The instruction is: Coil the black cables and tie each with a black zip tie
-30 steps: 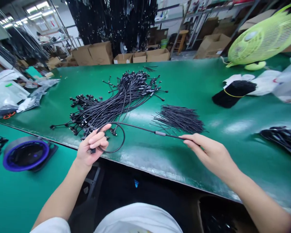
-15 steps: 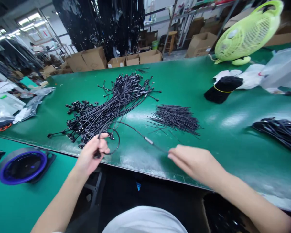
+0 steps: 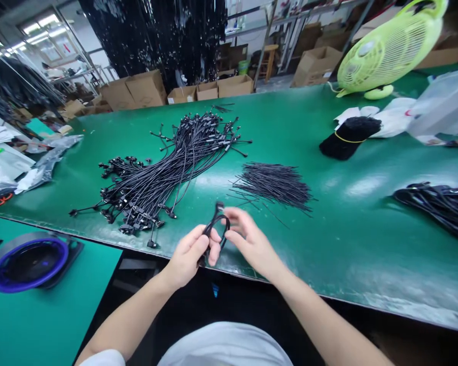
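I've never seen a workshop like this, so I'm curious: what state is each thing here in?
Left hand: shut around a coiled cable
Right hand: open, fingers at the coil
Cable pile: loose, fanned out on the green bench
Thin wires: loose, in one bunch
Black bundle: tied with a yellow band
Fan: tilted

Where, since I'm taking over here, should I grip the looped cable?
Pinch the loop on its lower side from the near edge, like the left hand: the strands gather there, so one grip should hold the ring, leaving the top connector free.
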### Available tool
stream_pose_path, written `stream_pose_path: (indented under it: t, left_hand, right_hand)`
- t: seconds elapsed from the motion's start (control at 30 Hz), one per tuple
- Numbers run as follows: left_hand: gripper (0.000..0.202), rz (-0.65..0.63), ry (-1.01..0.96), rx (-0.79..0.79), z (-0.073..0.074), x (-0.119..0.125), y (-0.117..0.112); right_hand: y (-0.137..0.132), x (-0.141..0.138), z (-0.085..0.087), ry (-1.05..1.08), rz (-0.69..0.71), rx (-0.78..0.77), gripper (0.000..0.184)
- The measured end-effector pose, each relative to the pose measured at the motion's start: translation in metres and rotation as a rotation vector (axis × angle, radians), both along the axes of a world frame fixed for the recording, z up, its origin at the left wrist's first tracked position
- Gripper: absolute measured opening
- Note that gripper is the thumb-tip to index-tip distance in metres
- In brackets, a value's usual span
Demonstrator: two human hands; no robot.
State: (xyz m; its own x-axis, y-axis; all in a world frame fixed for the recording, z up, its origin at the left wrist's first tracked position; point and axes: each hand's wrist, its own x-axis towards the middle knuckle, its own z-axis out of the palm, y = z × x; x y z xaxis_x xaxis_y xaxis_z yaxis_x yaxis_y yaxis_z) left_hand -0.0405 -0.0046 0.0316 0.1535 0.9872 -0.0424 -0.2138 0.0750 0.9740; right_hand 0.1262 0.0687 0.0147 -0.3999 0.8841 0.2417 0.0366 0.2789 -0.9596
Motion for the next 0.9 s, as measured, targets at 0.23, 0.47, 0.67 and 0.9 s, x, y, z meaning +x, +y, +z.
stream_pose_path:
  t: [0.23,0.47,0.67,0.9]
  left_hand:
    - [0.039,0.158,-0.058,-0.101,-0.026,0.011,-0.008]
    - [0.032,-0.094,0.403,-0.074,-0.036,0.012,-0.018]
    - [0.03,-0.307,0.519,-0.086,-0.023,0.009,-0.018]
    - [0.047,-0.469,0.002,-0.214,-0.017,0.008,-0.019]
  right_hand:
    - [-0.014,-0.024,-0.007,0.466,0.061,-0.609,0.039]
    - [-0.041,-0.033,-0.005,0.42,0.048,-0.579,0.038]
    - [-0.046,-0.029,0.005,0.475,0.162,-0.517,0.044]
    - [-0.034,-0.025,0.031,0.521,0.359,-0.681,0.042]
